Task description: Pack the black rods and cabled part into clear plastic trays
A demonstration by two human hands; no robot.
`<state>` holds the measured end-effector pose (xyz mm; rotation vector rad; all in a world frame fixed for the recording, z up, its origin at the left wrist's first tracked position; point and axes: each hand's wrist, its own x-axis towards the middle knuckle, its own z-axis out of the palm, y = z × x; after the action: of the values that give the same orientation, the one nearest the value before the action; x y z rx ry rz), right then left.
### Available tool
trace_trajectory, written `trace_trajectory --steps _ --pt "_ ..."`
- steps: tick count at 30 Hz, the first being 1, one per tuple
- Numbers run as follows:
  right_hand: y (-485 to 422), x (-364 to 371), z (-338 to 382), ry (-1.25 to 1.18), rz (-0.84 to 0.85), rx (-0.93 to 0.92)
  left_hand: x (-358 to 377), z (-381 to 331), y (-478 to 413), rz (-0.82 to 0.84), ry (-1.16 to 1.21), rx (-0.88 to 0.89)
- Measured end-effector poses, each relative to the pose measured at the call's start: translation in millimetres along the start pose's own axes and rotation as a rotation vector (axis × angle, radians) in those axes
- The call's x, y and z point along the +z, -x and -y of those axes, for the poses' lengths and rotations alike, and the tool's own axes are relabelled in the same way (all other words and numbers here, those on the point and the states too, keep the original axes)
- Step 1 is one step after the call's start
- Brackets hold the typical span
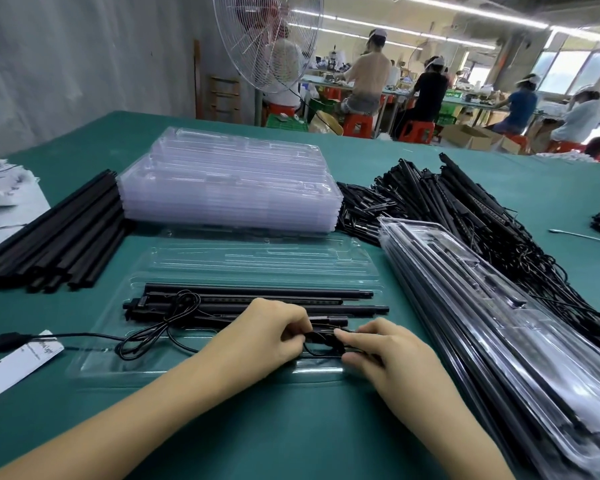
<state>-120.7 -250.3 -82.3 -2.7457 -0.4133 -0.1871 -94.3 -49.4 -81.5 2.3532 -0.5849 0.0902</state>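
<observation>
An open clear plastic tray point(94, 362) lies on the green table in front of me. Several black rods point(257, 293) lie lengthwise in it. The cabled part point(142, 303) sits at their left end, and its thin black cable point(174, 323) loops over the tray and runs left to a plug point(4, 341). My left hand point(267, 330) and my right hand point(385, 351) meet at the tray's near right. Both pinch a small coil of the black cable point(321, 339) between fingers and thumbs.
A stack of empty clear trays point(229, 188) stands behind. Loose black rods point(59, 233) lie at the left, a heap of cabled parts point(465, 206) at the right. Packed trays point(482, 306) lean at the near right. A paper label point(18, 365) lies by the plug.
</observation>
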Motion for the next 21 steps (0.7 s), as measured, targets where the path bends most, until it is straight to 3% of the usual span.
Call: trace_trajectory --steps 3,8,11,21 --pt "-7 -1 -1 -0.044 0.032 0.003 -1 -1 -2 0.001 0.072 -0.013" --pt "-9 1 -6 -0.192 -0.070 0.026 0 -9 -10 0.066 0.430 -0.066" --pt "-8 0 -8 -0.241 -0.049 0.022 0 -12 -14 0.133 0.628 -0.104" --pt "-3 -5 -12 -0.487 -0.085 0.112 12 -19 -33 -0.120 0.415 0.042"
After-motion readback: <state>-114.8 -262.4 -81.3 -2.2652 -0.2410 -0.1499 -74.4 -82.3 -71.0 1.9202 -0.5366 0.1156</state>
